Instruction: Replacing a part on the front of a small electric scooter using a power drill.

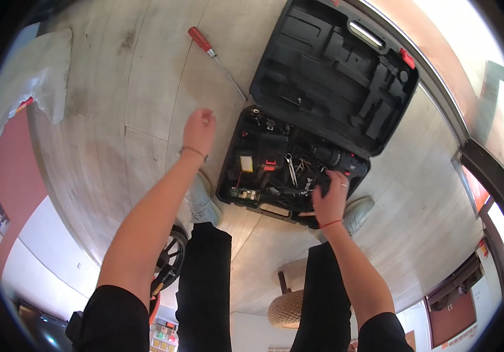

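Observation:
A black plastic tool case [232,155] lies unfolded on the floor between my feet. My right hand [330,198] reaches into its near right part, fingers bent around a dark piece beside a black cordless drill [335,156]; which piece it is cannot be made out. Hovering left of the case, my left hand [199,134] has its fingers curled in, and whatever they may hold is hidden. Inside the case lie a wrench [290,169], a silver flat battery pack [246,163], a small circuit board [245,193] and a black box with a red latch [271,149].
A screwdriver [201,40] with a red handle lies on the wooden floor beyond my left hand. The case's moulded lid [334,70] leans back near a door frame [440,111]. A black spoked wheel [172,255] stands by my left leg. My shoes flank the case.

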The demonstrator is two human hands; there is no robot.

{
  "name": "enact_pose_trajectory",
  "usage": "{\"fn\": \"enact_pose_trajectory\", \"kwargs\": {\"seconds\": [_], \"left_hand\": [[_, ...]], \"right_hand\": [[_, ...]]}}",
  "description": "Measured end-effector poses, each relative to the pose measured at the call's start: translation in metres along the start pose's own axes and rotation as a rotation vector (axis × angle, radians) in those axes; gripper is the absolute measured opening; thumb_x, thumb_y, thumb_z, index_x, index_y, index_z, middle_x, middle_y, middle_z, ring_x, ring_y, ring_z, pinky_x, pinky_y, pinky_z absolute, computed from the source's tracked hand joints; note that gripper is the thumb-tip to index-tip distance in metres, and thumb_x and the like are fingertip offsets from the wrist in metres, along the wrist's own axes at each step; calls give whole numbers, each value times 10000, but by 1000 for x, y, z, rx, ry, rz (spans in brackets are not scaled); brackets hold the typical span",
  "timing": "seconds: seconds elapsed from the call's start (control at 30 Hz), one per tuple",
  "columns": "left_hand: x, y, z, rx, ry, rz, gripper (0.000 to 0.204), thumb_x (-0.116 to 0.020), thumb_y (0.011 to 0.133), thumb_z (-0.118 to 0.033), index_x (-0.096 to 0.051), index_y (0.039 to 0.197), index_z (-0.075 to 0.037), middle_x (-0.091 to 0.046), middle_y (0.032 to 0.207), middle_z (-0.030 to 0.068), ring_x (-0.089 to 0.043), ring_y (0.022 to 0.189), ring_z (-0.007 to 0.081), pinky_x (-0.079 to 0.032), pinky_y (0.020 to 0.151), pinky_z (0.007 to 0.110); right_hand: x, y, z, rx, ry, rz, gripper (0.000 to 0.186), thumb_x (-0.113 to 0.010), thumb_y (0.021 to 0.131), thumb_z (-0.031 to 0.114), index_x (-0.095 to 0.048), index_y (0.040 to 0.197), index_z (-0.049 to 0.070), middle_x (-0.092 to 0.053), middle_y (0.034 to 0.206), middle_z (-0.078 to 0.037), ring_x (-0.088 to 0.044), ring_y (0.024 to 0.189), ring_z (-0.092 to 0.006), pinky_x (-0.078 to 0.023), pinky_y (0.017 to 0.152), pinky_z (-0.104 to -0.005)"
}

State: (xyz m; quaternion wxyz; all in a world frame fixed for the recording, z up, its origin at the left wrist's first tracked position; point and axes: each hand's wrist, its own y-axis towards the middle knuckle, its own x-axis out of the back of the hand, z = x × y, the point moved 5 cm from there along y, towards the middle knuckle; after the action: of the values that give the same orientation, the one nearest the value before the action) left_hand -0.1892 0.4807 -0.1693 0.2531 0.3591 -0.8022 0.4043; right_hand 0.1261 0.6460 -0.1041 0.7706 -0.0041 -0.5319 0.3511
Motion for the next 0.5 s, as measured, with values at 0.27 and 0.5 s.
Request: {"fn": "enact_pose_trajectory", "kwargs": {"seconds": [0.27, 0.5], "left_hand": [[-6, 102, -60, -473, 454, -4, 372, -512, 717, -18, -504, 1079, -106, -429, 1164, 132, -482, 987, 296, -424, 824, 350], [-24, 115, -40, -493, 805, 109, 252, -441, 770, -46, -475, 1011, -113, -400, 1178, 98, -448, 1022, 303, -443, 800, 380]], "right_hand": [[-94, 55, 124, -39, 39, 73, 605, -685, 649, 177, -423, 1179, 47, -373, 1200, -157, -391, 1071, -347, -350, 895, -407], [-65, 35, 113, -51, 442, 41, 604, -713, 610, 134, -447, 1145, 45, -355, 1189, -180, -377, 1065, -359, -338, 908, -391]]}}
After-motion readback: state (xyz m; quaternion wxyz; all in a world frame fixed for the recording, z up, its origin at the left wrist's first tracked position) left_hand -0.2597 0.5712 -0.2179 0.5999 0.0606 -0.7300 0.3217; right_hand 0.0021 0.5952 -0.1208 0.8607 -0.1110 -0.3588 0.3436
